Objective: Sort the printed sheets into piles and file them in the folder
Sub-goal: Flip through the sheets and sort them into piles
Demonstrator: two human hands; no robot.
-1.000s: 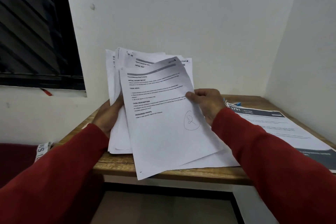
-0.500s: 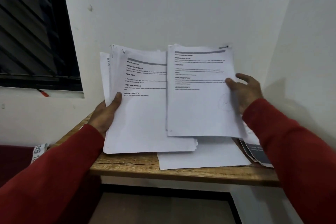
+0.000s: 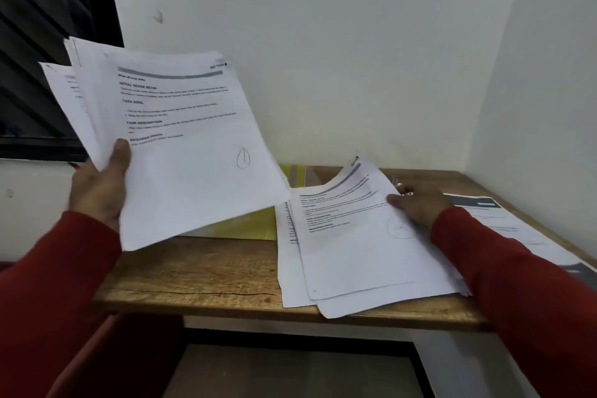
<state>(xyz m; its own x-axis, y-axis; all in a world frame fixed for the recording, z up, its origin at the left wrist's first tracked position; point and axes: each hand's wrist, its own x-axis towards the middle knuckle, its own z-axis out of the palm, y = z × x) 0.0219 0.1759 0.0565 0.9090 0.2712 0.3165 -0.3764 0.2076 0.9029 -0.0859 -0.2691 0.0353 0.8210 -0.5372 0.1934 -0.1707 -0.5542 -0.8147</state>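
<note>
The stack (image 3: 181,145) reads "TASK DESCRIPTION"; left hand (image 3: 100,191) grip clamps it. Right hand (image 3: 416,207) has lowered its sheet (image 3: 355,236), still pinched, onto the tabletop (image 3: 200,275) pile.

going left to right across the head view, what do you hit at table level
left hand gripping the held stack of sheets → yellow folder → pile on the table → right hand → dark-headed sheet

White sheets (image 3: 193,152) w/ black print & grey header bar, pen-drawn circle near bottom. White pile (image 3: 361,262) w/ same grey bar, black text. Yellow-green folder (image 3: 248,224). Brown wood-grain table (image 3: 200,281). Red sleeves (image 3: 533,284). White walls (image 3: 323,42). Dark blue-grey banded page (image 3: 491,213) at right.
</note>
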